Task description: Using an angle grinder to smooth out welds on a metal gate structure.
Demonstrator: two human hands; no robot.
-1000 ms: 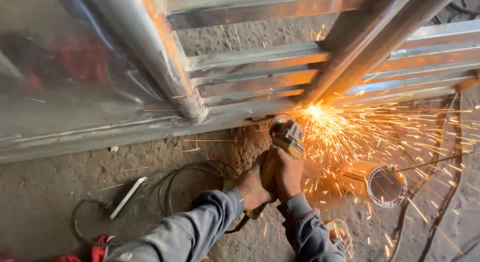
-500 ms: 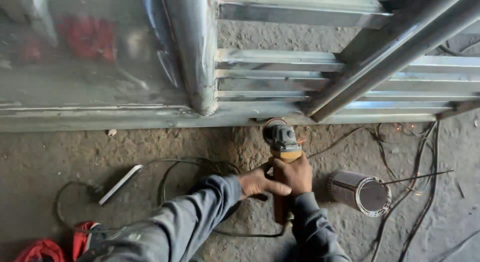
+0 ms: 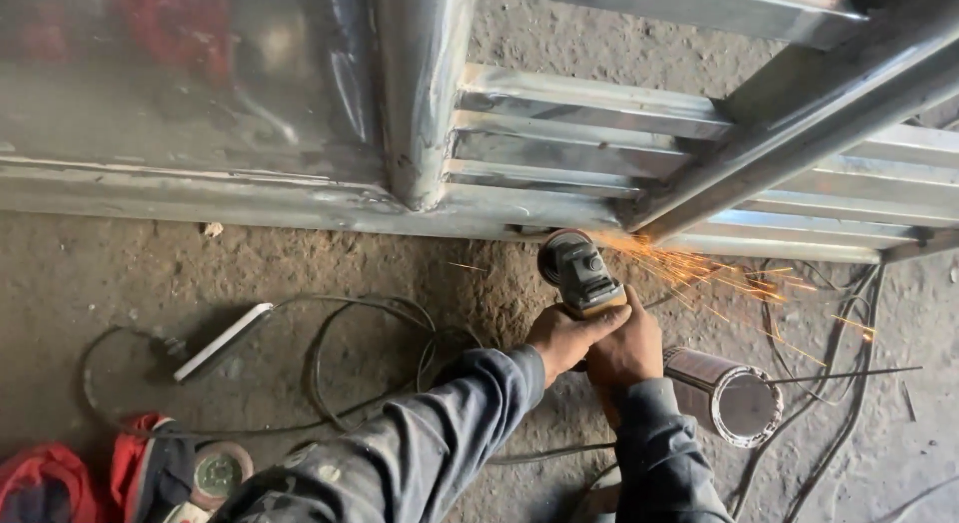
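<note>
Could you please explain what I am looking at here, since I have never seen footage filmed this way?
The picture comes from a camera worn on a person's head, looking down at their own arms. Both hands grip an angle grinder: the left hand and the right hand wrap its body side by side. Its disc meets the lower edge of a shiny metal gate frame, throwing orange sparks to the right. On the dirt floor lie looped cables, a white strip, a short metal pipe, a thin rod and red items at the lower left.
</note>
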